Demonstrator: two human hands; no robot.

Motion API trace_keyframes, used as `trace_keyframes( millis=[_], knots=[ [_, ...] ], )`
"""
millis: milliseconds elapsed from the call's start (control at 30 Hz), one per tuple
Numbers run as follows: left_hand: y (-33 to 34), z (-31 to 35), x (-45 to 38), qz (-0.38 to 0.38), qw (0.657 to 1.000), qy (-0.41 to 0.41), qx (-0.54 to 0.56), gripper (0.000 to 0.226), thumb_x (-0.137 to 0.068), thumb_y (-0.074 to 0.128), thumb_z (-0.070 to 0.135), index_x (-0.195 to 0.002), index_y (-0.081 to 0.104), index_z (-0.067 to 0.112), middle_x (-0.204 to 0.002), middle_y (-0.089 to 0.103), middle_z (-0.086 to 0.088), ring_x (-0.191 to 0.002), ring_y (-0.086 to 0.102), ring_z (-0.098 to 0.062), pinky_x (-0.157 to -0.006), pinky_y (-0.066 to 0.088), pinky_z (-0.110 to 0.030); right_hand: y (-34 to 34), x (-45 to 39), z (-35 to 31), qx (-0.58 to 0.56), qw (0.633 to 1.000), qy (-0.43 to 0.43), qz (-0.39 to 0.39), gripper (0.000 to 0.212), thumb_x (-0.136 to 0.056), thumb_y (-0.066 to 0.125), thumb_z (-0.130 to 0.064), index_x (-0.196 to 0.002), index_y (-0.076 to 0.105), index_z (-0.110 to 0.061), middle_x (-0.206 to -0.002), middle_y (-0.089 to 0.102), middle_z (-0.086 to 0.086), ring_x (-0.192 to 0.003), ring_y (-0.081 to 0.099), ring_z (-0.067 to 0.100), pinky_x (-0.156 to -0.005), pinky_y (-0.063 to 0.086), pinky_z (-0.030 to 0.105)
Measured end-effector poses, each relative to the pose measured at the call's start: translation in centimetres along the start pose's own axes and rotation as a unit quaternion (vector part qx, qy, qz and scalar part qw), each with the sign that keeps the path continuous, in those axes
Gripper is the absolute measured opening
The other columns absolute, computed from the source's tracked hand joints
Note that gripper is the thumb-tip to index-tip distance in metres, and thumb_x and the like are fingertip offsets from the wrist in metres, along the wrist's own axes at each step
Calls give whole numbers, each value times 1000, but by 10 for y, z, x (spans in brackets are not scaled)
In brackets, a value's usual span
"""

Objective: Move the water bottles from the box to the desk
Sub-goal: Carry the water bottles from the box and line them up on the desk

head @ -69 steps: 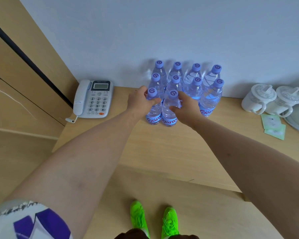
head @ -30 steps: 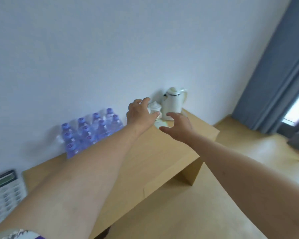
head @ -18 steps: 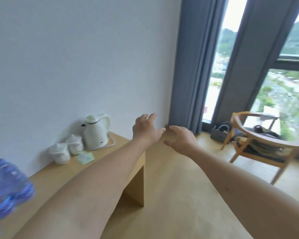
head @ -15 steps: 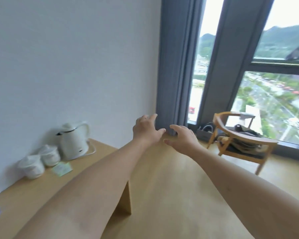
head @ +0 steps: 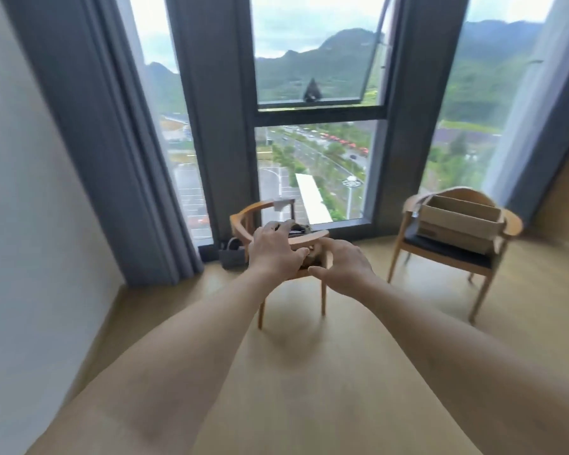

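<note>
Two empty hands, left (head: pixel 274 254) and right (head: pixel 344 268), grips loose; box (head: pixel 459 222) lies lengthwise on chair (head: pixel 440 254).

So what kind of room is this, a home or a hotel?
Probably a hotel room or flat high up, though I can't be sure. Tall windows with grey curtains look down on roads and hills, and two wooden chairs stand on a wood floor, one holding a cardboard box.

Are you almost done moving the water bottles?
Can't tell how many are done: no bottles or desk show now. Both the left hand and right hand are empty, held out in front. The cardboard box sits open on the right-hand chair by the window; fetching from it looks next.
</note>
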State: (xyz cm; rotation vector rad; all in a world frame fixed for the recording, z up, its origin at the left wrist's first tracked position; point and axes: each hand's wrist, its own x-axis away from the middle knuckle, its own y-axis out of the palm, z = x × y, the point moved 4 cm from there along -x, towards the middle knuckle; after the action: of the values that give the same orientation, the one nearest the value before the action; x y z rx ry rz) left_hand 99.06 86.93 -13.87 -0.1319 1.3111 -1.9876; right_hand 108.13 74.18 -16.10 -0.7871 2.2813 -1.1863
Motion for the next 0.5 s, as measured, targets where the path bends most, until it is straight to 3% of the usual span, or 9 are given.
trace_keyframes(
  millis=[200,500],
  knots=[
    [126,101,-94,-79,991,101,32,72,-86,70,48,-149,42,29,-152,44,-5,-141,36,-29,-114,36,-49,-47,-60,133,16,991,117,57,74,-85,73,-45,-150,40,-30,-153,44,1,-140,40,27,-112,40,47],
    [304,244,-264,-162,970,173,54,74,-80,71,57,-146,43,36,-152,42,-2,-140,35,-28,-108,40,-47,-131,-172,298,31,959,255,118,72,-87,72,-43,-150,41,-28,-150,47,2,-137,43,26,-108,44,44]
  ],
)
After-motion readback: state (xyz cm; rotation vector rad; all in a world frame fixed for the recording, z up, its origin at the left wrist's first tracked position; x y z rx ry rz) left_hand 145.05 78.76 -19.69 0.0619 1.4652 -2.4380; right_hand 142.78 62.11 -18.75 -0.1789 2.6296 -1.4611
